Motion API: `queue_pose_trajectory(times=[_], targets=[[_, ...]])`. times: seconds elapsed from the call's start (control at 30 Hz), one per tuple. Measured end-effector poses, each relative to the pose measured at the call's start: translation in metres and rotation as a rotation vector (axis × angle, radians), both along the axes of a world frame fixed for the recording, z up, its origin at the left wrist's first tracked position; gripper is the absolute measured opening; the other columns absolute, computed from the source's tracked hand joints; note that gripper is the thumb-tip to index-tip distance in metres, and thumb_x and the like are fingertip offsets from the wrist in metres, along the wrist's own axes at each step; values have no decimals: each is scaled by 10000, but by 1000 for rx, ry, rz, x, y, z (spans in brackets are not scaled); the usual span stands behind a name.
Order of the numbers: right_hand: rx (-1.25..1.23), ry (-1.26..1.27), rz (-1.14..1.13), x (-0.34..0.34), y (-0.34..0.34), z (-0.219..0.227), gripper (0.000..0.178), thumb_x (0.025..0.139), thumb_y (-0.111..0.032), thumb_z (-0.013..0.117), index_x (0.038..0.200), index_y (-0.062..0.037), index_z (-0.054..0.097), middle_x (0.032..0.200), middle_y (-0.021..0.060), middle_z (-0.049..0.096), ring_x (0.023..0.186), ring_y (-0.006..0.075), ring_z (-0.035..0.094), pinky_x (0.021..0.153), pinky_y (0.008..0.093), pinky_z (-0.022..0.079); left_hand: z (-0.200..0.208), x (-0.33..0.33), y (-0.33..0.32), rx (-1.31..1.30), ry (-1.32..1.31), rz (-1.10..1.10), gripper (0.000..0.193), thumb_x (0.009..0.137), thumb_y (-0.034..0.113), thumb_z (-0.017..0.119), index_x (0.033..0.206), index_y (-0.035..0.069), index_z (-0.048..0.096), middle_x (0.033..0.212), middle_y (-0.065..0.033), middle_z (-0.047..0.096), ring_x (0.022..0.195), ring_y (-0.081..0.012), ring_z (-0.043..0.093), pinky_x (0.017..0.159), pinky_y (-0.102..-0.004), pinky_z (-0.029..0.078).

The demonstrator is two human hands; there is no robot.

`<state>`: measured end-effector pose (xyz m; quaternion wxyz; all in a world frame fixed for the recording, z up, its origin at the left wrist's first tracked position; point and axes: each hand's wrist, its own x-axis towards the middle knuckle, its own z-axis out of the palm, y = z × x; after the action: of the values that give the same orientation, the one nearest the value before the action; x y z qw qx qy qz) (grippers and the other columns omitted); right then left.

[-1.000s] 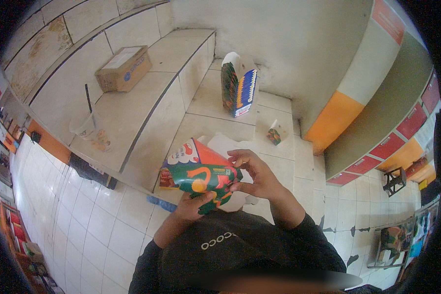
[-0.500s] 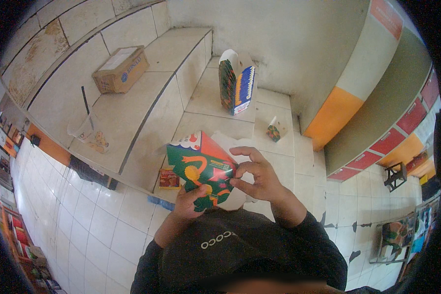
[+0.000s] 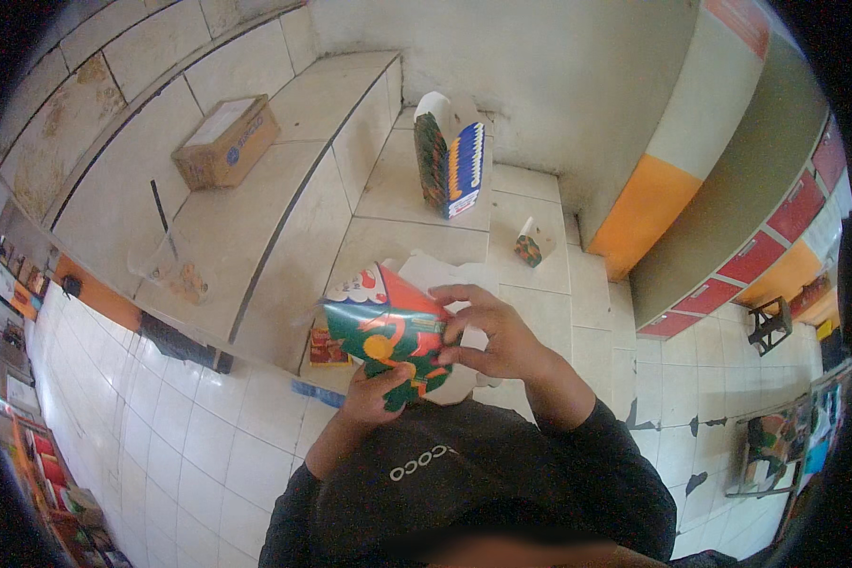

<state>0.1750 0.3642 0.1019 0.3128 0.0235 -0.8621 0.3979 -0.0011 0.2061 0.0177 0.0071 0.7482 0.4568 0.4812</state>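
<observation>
A glossy printed cardboard carton [image 3: 379, 322], green, red and white with yellow and orange drawings, is held just above the tiled ledge. It is bent into a curve. My left hand [image 3: 377, 396] grips its lower edge, thumb over the printed face. My right hand [image 3: 502, 336] holds its right side, with curled fingers and the thumb against the red part. Beneath and behind the carton, partly covered, lies white cut-out card [image 3: 459, 275]. A small red and yellow packet [image 3: 328, 348] rests beside the carton's left side.
An opened printed box [image 3: 450, 166] stands at the back, with a small printed carton [image 3: 528, 248] to its right. On the raised step sit a brown cardboard box [image 3: 227, 142] and a clear plastic cup [image 3: 168, 270] with a black straw. A dark stool [image 3: 769, 325] is at right.
The carton has been bent into a rounder curve, its upper left edge bowing outward. My right hand has moved slightly left, its fingers closing further over the carton's side.
</observation>
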Motion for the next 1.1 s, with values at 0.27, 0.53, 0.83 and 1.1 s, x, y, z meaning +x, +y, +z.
queue_pose_trajectory(times=[0.27,0.53,0.83,1.1], targets=[[-651,30,160,-9,-16,-24,757,679,-250,749,1309,-54,376,1393,133,296,1300,225,251,1023,347,252,24,25,1,-626,-1615,-568,533,774,105,580,1253,26,358,1195,-140,494,1080,-282,513,910,-420,428],[-671,-70,23,-14,-26,-39,663,750,-129,686,1312,-8,357,1385,113,321,1236,197,337,1005,305,278,-25,14,-5,-683,-914,24,419,786,82,577,1185,33,458,1115,-138,545,1030,-263,548,881,-390,444],[224,78,-269,0,-5,-10,728,718,-390,683,1305,-83,380,1359,202,325,1269,373,286,1047,457,210,59,14,-3,-1060,-1270,-81,433,814,105,590,1220,42,454,1131,-74,558,1023,-185,538,861,-332,432],[40,-287,77,-8,-28,-20,653,822,-286,583,1341,-46,268,1346,195,348,1245,341,340,1068,483,163,85,14,-13,-1255,-602,-125,470,794,165,618,1221,51,457,1084,-76,574,1021,-174,522,865,-304,417]])
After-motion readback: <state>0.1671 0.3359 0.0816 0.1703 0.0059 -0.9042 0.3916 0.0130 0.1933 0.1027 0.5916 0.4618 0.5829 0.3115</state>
